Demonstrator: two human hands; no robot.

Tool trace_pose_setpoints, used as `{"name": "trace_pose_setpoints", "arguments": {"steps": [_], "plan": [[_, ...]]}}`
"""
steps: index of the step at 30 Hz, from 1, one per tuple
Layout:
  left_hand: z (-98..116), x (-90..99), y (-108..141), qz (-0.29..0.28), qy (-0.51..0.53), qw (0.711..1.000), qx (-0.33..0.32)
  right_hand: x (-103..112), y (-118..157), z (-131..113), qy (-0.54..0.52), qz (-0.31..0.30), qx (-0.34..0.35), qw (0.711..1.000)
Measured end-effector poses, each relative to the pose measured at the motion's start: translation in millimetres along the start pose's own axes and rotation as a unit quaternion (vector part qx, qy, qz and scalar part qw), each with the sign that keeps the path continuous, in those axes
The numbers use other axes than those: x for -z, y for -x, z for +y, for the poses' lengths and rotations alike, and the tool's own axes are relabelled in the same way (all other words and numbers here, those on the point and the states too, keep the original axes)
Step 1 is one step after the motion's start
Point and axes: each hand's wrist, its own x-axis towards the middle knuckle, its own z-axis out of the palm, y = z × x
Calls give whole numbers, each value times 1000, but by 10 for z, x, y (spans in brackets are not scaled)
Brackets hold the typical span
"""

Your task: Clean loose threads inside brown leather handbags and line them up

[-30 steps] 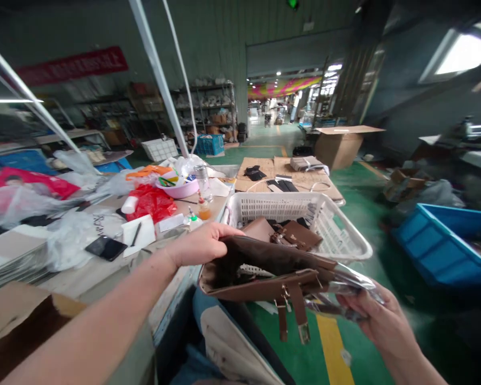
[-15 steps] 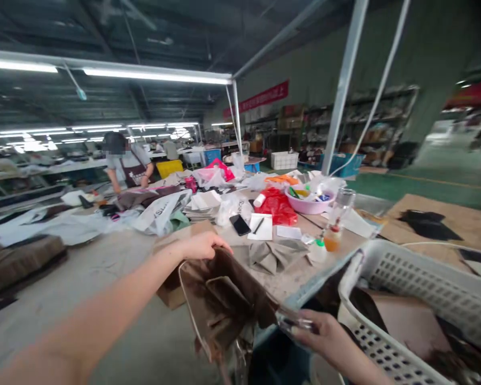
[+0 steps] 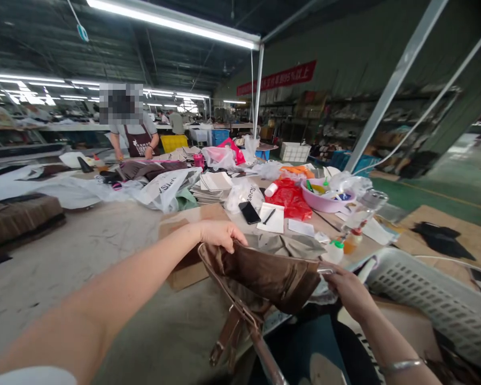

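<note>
My left hand is closed on the upper edge of a brown bag, pinching its rim between thumb and fingers. The bag's mouth gapes toward me, showing a smooth brown lining. Straps with metal fittings dangle below it. At the bag's right corner, my right hand is closed on a small shiny metal tool; its kind is not clear, and most of it is hidden by the fingers and the bag. Behind the bag lie a folded grey-brown piece and a cardboard piece.
A white perforated basket holding brown pieces stands at right. On the table are a phone, a notepad with a pen, a red plastic bag, a lilac basin and bottles. A co-worker stands across the table.
Both hands and the bag have shifted right in the view, the right hand also upward. The bag's right side has risen, its rim now more level. The camera view has turned.
</note>
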Motion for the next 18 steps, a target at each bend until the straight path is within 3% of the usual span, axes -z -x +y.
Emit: {"name": "trace_pose_setpoints", "arguments": {"steps": [3,5,8,9,10,11,14,16,18], "plan": [[72,2,-22,4,13,999,-37,126,38,33,30,-35,16,999],[109,-4,-53,31,-16,998,-47,287,145,-49,56,-101,34,993],[104,-4,-130,90,-72,993,-20,477,393,-333,95,-236,67,965],[91,0,-160,108,-89,990,-7,481,483,-467,124,-255,86,955],[77,4,-190,120,-106,987,5,439,569,-615,169,-244,110,948],[67,9,-217,125,-120,985,14,348,645,-772,225,-188,144,945],[64,11,-269,120,-134,983,28,-180,766,-1219,374,42,265,888],[74,-3,-268,119,-132,984,27,-609,719,-1428,430,64,332,837],[71,-22,-233,111,-128,985,9,-954,582,-1534,481,48,337,808]]}}
